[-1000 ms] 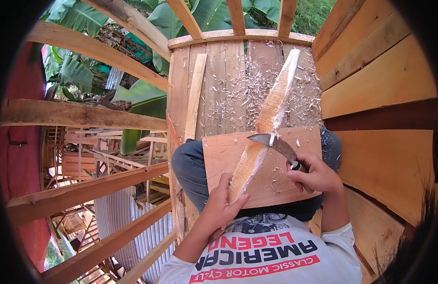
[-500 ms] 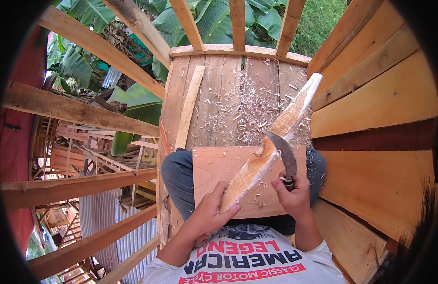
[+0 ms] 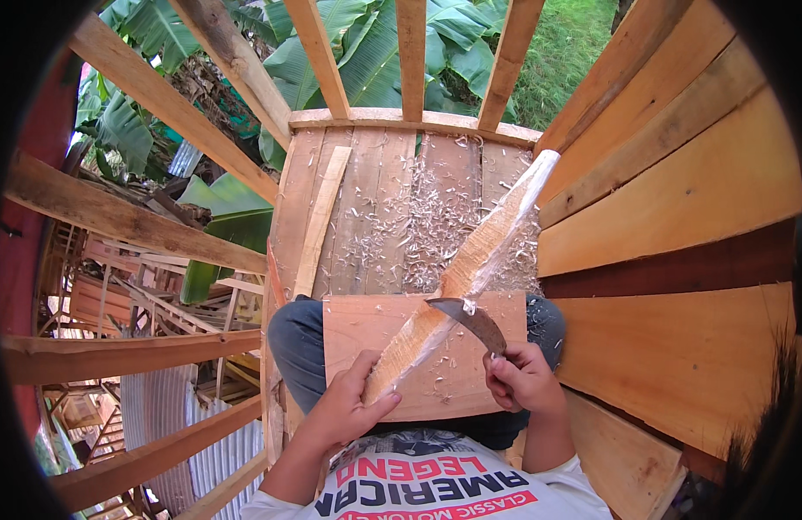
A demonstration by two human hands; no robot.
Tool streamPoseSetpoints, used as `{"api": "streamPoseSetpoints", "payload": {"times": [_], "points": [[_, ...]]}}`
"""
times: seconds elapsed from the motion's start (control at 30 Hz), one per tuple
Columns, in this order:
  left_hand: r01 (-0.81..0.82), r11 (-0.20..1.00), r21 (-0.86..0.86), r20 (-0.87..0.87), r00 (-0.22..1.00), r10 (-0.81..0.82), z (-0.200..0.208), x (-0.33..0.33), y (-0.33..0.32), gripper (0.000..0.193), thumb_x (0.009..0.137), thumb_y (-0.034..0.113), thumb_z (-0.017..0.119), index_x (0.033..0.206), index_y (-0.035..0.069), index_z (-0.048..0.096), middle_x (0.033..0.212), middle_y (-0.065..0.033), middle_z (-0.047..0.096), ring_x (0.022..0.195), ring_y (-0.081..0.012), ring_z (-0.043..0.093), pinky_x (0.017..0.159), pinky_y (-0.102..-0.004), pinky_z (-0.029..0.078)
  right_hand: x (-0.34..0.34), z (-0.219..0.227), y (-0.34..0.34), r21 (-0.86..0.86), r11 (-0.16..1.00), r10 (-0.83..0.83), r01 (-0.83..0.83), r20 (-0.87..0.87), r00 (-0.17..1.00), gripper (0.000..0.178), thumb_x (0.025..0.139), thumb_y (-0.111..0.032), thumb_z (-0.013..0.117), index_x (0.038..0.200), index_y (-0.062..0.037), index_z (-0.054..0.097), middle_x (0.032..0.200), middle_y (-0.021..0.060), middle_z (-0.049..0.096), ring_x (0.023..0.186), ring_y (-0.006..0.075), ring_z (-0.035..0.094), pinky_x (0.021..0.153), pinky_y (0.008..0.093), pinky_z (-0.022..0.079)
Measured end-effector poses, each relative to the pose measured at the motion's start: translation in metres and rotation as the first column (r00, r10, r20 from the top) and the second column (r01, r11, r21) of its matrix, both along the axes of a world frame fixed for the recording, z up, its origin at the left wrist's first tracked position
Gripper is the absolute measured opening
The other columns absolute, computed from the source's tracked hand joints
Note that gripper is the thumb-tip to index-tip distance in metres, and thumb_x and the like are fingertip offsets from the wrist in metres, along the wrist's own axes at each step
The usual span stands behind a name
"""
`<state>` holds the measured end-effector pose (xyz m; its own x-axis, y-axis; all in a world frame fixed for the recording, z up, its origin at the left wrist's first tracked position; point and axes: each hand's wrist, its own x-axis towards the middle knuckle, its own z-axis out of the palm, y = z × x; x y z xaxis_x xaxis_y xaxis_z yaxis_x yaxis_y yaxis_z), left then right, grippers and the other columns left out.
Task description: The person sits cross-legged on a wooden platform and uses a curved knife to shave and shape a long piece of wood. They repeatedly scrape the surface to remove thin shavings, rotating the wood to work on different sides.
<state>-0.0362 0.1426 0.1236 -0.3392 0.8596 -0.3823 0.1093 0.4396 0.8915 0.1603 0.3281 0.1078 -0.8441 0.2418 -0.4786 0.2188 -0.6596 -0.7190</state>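
A long piece of pale wood, tapered to a white rounded far end, slants from my lap up to the right. My left hand is closed around its near end. In my right hand is a knife with a dark curved blade; the fingers cover its handle. The blade crosses the wood near its middle, by a notch, with a pale shaving at its edge. Beneath the wood, a flat board lies across my thighs.
Curled shavings are scattered over the plank floor. A narrow wooden strip lies at the left. Spaced wooden bars enclose the left and far sides, with banana leaves beyond. Wide planks form the right side.
The knife blade has come nearer to me along the wood and turned flatter across it. The whole view has shifted slightly; my left hand keeps its hold.
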Motion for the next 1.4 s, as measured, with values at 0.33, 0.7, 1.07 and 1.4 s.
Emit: {"api": "streamPoseSetpoints", "payload": {"times": [0.33, 0.7, 1.07, 1.4], "points": [[0.096, 0.994, -0.050, -0.139, 0.985, -0.102, 0.007, -0.002, 0.002, 0.049, 0.077, 0.022, 0.067, 0.118, 0.002, 0.045, 0.094, -0.0228, 0.061, 0.088, -0.0354, 0.063, 0.077, -0.0372, 0.047, -0.004, 0.000, 0.011, 0.107, 0.994, 0.042, -0.039, -0.028, 0.999, 0.023, 0.095, -0.021, 0.052, 0.087, -0.0005, 0.056, 0.054, -0.0027, 0.046, 0.041, 0.0036, 0.042, 0.037, 0.0200, 0.032], [0.031, 0.999, 0.024, -0.126, 0.992, -0.028, -0.003, -0.009, -0.022, 0.049, 0.077, 0.023, 0.067, 0.115, 0.001, 0.047, 0.095, -0.0231, 0.060, 0.089, -0.0350, 0.063, 0.077, -0.0363, 0.047, -0.010, -0.003, 0.000, 0.088, 0.953, 0.298, -0.291, -0.092, 0.950, 0.023, 0.097, -0.021, 0.047, 0.086, -0.0018, 0.053, 0.058, -0.0018, 0.047, 0.042, 0.0042, 0.043, 0.037, 0.0191, 0.033], [0.003, 1.000, 0.020, 0.023, 1.000, -0.003, -0.005, -0.009, -0.025, 0.052, 0.079, 0.022, 0.065, 0.120, 0.000, 0.043, 0.095, -0.0224, 0.059, 0.091, -0.0323, 0.061, 0.083, -0.0357, 0.044, -0.007, -0.013, 0.004, 0.784, 0.313, -0.625, 0.537, -0.256, 0.738, 0.020, 0.096, -0.021, 0.051, 0.087, -0.0030, 0.051, 0.057, -0.0024, 0.044, 0.042, 0.0034, 0.040, 0.037, 0.0187, 0.030], [0.024, 0.999, 0.029, -0.072, 0.997, -0.022, -0.005, -0.010, -0.022, 0.052, 0.079, 0.024, 0.066, 0.119, 0.000, 0.043, 0.098, -0.0238, 0.059, 0.090, -0.0360, 0.062, 0.079, -0.0374, 0.046, -0.002, 0.015, -0.007, 0.127, 0.983, 0.137, -0.134, -0.014, 0.990, 0.017, 0.095, -0.016, 0.051, 0.088, -0.0012, 0.053, 0.059, -0.0026, 0.046, 0.045, 0.0039, 0.043, 0.039, 0.0188, 0.031]]}}
